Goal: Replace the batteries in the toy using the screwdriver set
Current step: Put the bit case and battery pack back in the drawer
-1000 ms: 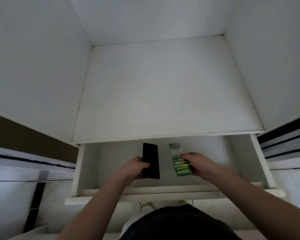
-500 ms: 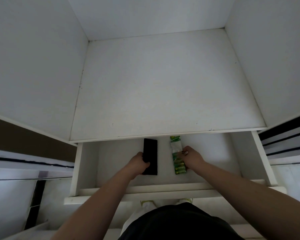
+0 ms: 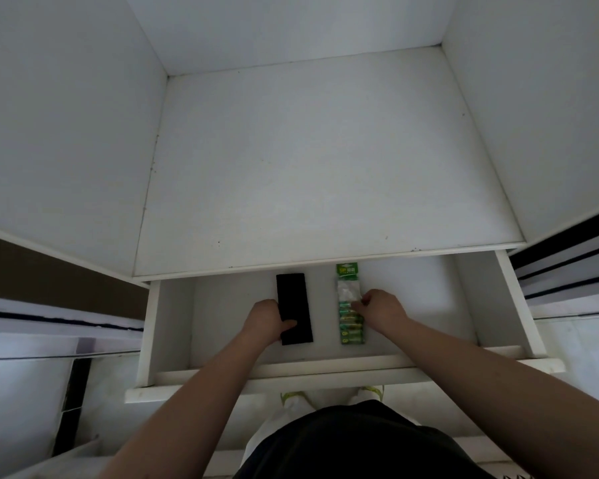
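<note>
A flat black case (image 3: 292,299), likely the screwdriver set, lies lengthwise in the open white drawer (image 3: 471,299). My left hand (image 3: 265,321) grips its near left edge, thumb across the top. To its right lies a green strip pack of batteries (image 3: 349,299), its header end pointing to the back. My right hand (image 3: 381,309) pinches the pack's right edge at its middle. No toy is in view.
The drawer sticks out below a bare white cabinet shelf (image 3: 308,167) with white side walls. The drawer's front rail (image 3: 291,371) lies under my forearms. Dark-striped panels flank the cabinet on both sides. My shoes show on the floor below.
Both hands have moved deeper into the drawer with the case and the battery pack, which now lie flat, farther back. The battery pack has straightened out lengthwise.
</note>
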Action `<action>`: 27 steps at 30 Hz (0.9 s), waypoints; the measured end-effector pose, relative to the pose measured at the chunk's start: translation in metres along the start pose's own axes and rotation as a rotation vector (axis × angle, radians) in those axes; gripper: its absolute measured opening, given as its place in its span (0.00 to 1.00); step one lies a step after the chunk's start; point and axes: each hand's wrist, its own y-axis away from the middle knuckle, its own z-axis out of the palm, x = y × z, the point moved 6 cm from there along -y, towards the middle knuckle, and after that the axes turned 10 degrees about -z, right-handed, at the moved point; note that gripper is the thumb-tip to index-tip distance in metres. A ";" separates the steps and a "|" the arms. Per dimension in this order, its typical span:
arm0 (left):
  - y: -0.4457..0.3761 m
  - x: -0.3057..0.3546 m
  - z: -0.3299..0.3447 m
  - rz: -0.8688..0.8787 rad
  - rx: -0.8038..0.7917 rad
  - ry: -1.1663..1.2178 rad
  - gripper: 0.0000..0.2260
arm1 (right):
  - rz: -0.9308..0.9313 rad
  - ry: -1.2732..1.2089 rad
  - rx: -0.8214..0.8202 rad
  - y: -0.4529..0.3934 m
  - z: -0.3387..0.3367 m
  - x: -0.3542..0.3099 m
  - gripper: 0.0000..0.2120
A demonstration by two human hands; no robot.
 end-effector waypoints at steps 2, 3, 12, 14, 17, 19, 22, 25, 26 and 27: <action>0.000 0.002 -0.001 -0.004 0.014 -0.059 0.22 | -0.007 -0.003 0.014 0.000 -0.001 0.001 0.17; 0.000 0.003 -0.001 -0.001 0.024 -0.080 0.22 | -0.012 -0.014 0.028 -0.001 -0.001 0.001 0.16; -0.003 0.005 0.002 0.006 0.025 -0.217 0.18 | -0.003 -0.047 0.141 0.003 -0.017 0.009 0.17; 0.000 0.004 -0.002 0.003 0.040 -0.176 0.16 | -0.010 -0.056 0.155 0.008 -0.022 0.009 0.16; 0.011 0.005 -0.017 0.035 0.116 -0.006 0.16 | -0.066 -0.100 0.173 0.023 -0.031 0.005 0.13; 0.032 0.011 -0.031 0.102 0.191 0.055 0.16 | -0.128 -0.151 0.192 0.041 -0.039 0.000 0.10; 0.074 0.019 -0.045 0.251 0.238 0.115 0.13 | -0.241 -0.207 0.193 0.079 -0.050 -0.012 0.06; 0.117 0.014 -0.046 0.392 0.322 0.073 0.13 | -0.379 -0.108 0.237 0.117 -0.056 -0.022 0.06; 0.128 0.008 -0.042 0.431 0.372 0.073 0.14 | -0.437 -0.051 0.262 0.127 -0.054 -0.023 0.07; 0.137 0.001 -0.037 0.458 0.415 0.062 0.16 | -0.488 0.009 0.278 0.135 -0.049 -0.022 0.08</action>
